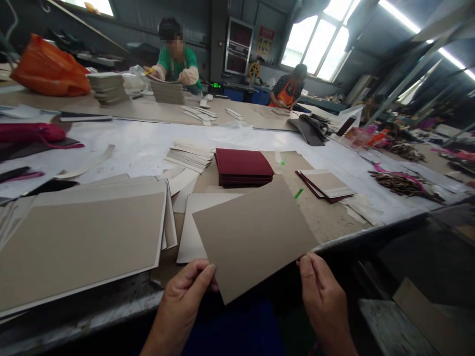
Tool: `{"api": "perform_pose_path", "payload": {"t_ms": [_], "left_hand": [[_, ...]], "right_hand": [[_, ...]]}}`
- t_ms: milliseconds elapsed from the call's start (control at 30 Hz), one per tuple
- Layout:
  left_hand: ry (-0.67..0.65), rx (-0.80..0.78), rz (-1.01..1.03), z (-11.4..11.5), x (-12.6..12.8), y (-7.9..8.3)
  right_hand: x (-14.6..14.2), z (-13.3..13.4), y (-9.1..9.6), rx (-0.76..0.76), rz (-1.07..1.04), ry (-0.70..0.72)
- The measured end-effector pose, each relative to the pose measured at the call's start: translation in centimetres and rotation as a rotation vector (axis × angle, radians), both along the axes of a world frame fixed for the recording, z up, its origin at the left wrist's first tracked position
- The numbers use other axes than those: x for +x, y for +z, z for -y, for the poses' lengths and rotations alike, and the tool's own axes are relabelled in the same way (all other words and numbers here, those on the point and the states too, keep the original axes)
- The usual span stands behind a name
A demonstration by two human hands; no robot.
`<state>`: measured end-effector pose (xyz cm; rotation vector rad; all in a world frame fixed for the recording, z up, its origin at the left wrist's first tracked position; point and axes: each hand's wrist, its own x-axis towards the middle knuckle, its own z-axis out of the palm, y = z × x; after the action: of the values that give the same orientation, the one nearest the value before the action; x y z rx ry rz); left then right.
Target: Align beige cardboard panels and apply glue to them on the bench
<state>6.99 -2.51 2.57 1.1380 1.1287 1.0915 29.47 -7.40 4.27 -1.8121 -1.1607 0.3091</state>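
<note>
Between my two hands a grey-brown cardboard sheet (256,237) is held tilted over the table's front edge. My left hand (189,289) pinches its left edge, thumb on top. At the near right corner my right hand (321,289) pinches the same sheet. Partly under it lies a pale board (196,222) with a rounded corner. Just beyond the sheet sits a stack of dark red folded covers (243,167). To the left, large boards with white borders (85,237) lie in an overlapping pile.
White strips (191,155) lie left of the red stack. A smaller red-and-beige pile (326,184) is to its right. Across the table (141,143), a person in green (180,64) handles a grey stack (166,92); another person wears an orange apron (282,99). An orange bag (52,66) stands far left.
</note>
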Motion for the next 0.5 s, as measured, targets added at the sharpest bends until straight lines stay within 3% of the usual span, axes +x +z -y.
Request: {"api": "perform_pose_path", "payload": {"t_ms": [133,200,333,500], "left_hand": [[-0.033,-0.004,-0.026,-0.8,-1.2,0.0],[-0.064,-0.028,-0.049,-1.2,-1.9,0.1],[-0.069,-0.059,-0.172,-2.0,-3.0,0.2],[0.201,0.074,-0.551,-2.5,-2.9,-1.2]], "right_hand": [[1.5,-2.4,-0.5,-0.038,-0.527,0.049],[1.8,-3.1,-0.7,-0.033,-0.592,0.053],[2.0,-3.6,-0.8,-0.197,-0.381,0.132],[1.4,-4.6,-0.8,-0.349,-0.067,0.296]]}}
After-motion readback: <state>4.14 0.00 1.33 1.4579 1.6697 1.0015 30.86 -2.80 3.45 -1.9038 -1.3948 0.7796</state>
